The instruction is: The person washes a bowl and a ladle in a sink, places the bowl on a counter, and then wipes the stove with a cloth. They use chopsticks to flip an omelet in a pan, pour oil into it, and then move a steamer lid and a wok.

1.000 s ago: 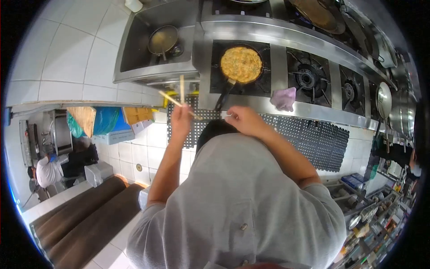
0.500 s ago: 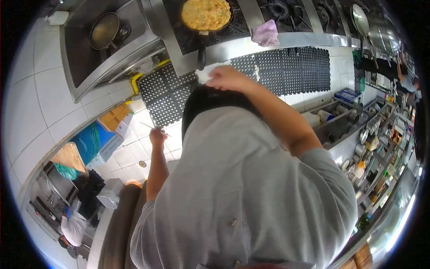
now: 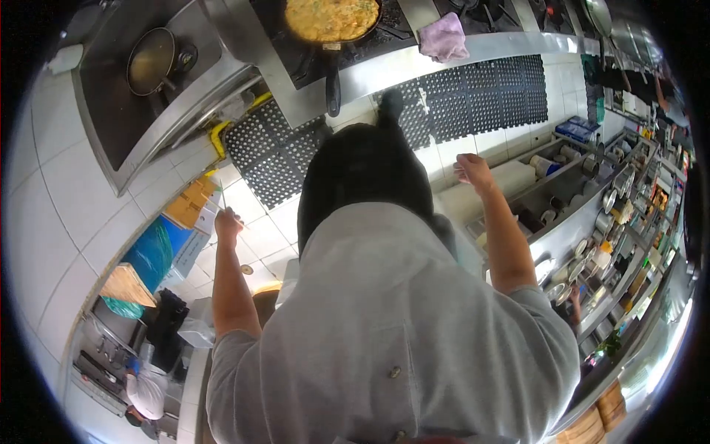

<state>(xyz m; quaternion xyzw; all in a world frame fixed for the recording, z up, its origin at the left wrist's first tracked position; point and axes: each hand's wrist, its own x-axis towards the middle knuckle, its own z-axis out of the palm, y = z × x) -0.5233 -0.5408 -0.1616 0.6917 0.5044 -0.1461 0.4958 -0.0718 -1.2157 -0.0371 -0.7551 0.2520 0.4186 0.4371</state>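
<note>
My left hand (image 3: 228, 221), at the left side of my body, is closed around a thin stick-like utensil (image 3: 222, 194); its exact kind is too small to make out. My right hand (image 3: 474, 173) hangs out to the right with loosely bent fingers partly apart, and nothing shows in it. In front of me a frying pan with a dark handle (image 3: 333, 92) sits on the stove, filled with a round golden omelette-like food (image 3: 333, 18). A crumpled pinkish-purple cloth (image 3: 444, 37) lies on the stove's front edge, right of the pan.
Another pan (image 3: 151, 63) sits in the steel basin area at the left. Black perforated mats (image 3: 481, 100) cover the floor before the stove. Steel shelving with containers (image 3: 547, 166) runs along the right. Cardboard boxes (image 3: 188, 203) stand left. Other people (image 3: 148, 391) appear at the edges.
My right hand has swung from in front of the pan handle out to the right. My left hand has shifted left, still holding the thin utensil. My body has turned slightly.
</note>
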